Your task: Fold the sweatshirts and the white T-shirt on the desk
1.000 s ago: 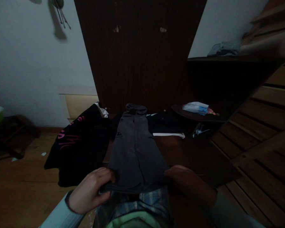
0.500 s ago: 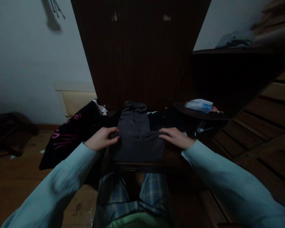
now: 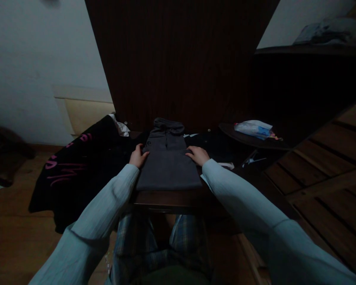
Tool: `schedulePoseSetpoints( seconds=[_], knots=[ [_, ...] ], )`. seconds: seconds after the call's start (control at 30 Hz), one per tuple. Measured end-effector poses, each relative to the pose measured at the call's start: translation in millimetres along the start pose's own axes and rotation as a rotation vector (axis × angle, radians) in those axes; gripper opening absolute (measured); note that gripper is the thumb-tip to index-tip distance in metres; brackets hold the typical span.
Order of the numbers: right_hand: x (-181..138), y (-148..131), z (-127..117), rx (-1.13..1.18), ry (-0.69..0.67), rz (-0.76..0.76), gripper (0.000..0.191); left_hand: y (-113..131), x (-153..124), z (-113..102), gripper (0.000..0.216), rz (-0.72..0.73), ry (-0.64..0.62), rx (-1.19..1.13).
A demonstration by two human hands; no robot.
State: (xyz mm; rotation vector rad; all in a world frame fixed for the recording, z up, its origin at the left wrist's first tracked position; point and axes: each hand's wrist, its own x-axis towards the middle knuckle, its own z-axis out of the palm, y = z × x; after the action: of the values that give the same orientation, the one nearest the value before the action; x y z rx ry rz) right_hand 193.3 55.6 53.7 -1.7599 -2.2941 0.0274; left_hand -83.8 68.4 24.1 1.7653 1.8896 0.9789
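Hands point(image 3: 138, 157): both pinching grey garment point(image 3: 169, 170) by edges | black cloth point(image 3: 77, 194) beside, left | packet point(image 3: 253, 128) on ledge point(image 3: 255, 141), right

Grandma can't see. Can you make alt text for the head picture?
A person's left hand and right hand touch opposite sides of a gray, partly folded garment on a dark table. To the left, a pink-lettered black cloth droops down; to the right, a white-and-blue packet sits on a dark shelf.

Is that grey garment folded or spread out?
Partly folded: the grey garment is doubled over, one edge crossing it between left hand and right hand.
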Motion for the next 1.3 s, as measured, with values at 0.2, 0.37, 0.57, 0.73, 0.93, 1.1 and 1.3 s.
schedulePoseSetpoints(
  seconds=[0.2,0.37,0.57,0.73,0.93,1.1,1.3],
  knots=[
    [-26,8,-2,0.404,0.308,0.249,0.032,-13,-32,-28,0.051,0.054,-0.055,0.066],
    [-91,13,-3,0.718,0.132,0.229,0.029,-30,-89,-62,0.042,0.088,-0.228,0.081],
    [-134,0,20,0.821,0.012,0.293,0.037,-47,-123,-55,0.045,0.222,-0.306,0.019],
    [-132,-7,41,0.844,0.114,0.362,0.038,-44,-116,-50,0.040,0.146,-0.274,0.018],
    [-130,-8,49,0.657,0.221,0.276,0.034,-30,-110,-39,0.040,-0.110,-0.287,-0.271],
    [-126,-5,48,0.802,0.192,0.311,0.041,-5,-111,-35,0.044,-0.403,-0.376,-0.746],
    [-129,-9,41,0.768,0.113,0.282,0.047,-7,-117,-33,0.042,-0.459,-0.356,-0.726]
  ],
)
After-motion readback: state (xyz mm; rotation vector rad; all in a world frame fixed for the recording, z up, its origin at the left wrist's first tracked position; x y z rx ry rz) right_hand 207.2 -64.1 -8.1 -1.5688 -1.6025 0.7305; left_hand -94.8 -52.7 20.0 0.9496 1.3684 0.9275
